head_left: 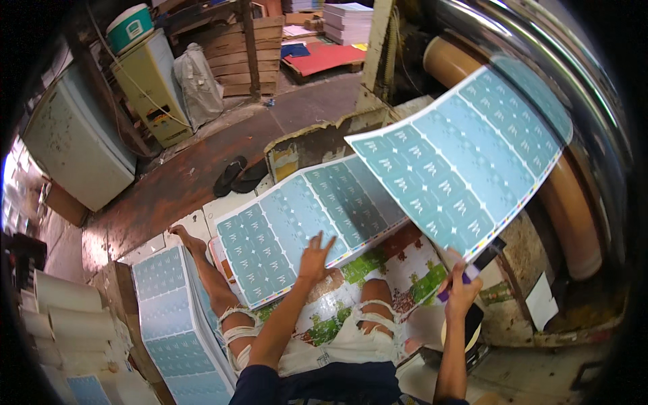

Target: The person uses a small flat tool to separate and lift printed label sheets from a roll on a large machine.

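Note:
My right hand [462, 287] grips the near corner of a large blue printed sheet [466, 152] and holds it up in the air toward the big metal roller [594, 101] on the right. My left hand [315, 256] lies with fingers spread on a second blue printed sheet [304, 219], which rests on my lap over a colourful green and white printed sheet [398, 266]. I sit with knees bent in torn shorts, my left foot [185, 239] stretched out.
A stack of blue sheets [169, 317] lies at my left. Paper rolls [67, 317] stand at far left. A white cabinet [74, 145], a yellow cabinet [152, 84], sandals [239, 175], wooden pallets [250, 54] and paper stacks [347, 20] fill the back.

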### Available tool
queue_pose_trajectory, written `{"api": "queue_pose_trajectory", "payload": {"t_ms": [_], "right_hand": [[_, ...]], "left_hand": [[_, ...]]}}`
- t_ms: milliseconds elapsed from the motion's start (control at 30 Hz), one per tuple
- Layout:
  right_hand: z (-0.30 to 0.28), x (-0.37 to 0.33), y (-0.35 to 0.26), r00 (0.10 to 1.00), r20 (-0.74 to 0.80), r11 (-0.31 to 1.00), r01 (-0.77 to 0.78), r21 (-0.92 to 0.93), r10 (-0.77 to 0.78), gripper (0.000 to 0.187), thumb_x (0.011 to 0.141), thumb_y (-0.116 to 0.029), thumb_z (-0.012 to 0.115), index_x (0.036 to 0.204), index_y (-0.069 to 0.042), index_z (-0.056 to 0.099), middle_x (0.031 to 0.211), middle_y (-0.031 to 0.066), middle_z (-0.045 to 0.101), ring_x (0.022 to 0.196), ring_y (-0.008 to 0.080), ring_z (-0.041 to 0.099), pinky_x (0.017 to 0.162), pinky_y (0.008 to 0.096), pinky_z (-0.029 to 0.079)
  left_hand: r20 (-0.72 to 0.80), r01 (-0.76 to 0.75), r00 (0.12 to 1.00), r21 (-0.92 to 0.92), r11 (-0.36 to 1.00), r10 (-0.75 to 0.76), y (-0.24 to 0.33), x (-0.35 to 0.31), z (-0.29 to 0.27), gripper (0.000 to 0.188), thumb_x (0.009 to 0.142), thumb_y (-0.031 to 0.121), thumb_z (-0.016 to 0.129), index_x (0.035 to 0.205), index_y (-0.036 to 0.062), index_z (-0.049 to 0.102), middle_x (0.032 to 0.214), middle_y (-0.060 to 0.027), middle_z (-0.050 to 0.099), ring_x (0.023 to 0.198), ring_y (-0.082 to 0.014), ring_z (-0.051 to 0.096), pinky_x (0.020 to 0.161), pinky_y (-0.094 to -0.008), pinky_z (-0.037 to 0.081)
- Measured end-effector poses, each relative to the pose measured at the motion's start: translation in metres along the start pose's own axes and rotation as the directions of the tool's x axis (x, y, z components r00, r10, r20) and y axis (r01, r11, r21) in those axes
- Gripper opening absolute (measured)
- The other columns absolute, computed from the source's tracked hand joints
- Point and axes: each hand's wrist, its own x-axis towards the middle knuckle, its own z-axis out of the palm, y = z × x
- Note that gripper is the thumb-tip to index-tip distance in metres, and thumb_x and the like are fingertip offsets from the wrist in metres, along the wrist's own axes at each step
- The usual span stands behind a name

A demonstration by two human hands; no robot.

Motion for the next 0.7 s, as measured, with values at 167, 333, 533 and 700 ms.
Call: {"api": "queue_pose_trajectory", "payload": {"t_ms": [167,333,533,700], "right_hand": [[-0.005,-0.003,-0.007,0.996,0.094,1.0,-0.009,0.029,0.007,0.047,0.094,-0.037,0.062,0.11,0.007,0.066,0.06,0.0037,0.058,0.042,0.0083,0.048,0.041,0.0218,0.036],[-0.012,-0.016,0.012,0.988,0.155,1.0,-0.016,0.014,0.014,0.05,0.093,-0.039,0.063,0.111,0.007,0.065,0.065,0.0052,0.06,0.041,0.0085,0.046,0.04,0.0221,0.035],[-0.017,-0.02,-0.023,0.972,0.183,0.971,-0.18,0.158,0.15,0.037,0.094,-0.025,0.063,0.111,0.008,0.065,0.064,0.0045,0.056,0.043,0.0083,0.044,0.039,0.0234,0.036],[-0.02,-0.018,-0.007,0.943,0.284,0.946,-0.241,0.217,0.175,0.044,0.095,-0.03,0.061,0.116,0.009,0.061,0.054,-0.0002,0.046,0.039,0.008,0.04,0.038,0.0233,0.032]], "left_hand": [[0.15,0.096,0.983,0.082,0.992,-0.107,0.028,0.043,0.003,0.108,0.061,0.019,0.087,0.15,0.0227,0.024,0.15,-0.0197,0.03,0.134,-0.0409,0.035,0.098,-0.0487,0.046],[-0.179,-0.116,0.982,-0.812,0.572,-0.055,0.125,0.017,-0.067,0.066,0.075,0.02,0.079,0.131,0.0,0.05,0.131,-0.0219,0.05,0.118,-0.033,0.053,0.096,-0.0431,0.048],[-0.607,-0.401,0.705,-0.767,-0.501,0.366,0.271,-0.057,-0.264,0.048,0.089,0.029,0.066,0.121,-0.0057,0.054,0.122,-0.0203,0.053,0.111,-0.0294,0.055,0.094,-0.0434,0.046],[-0.723,-0.522,0.569,-0.685,-0.508,0.391,0.301,-0.058,-0.293,0.051,0.089,0.026,0.067,0.125,-0.0052,0.049,0.126,-0.02,0.05,0.116,-0.0287,0.051,0.098,-0.0425,0.041]]}}
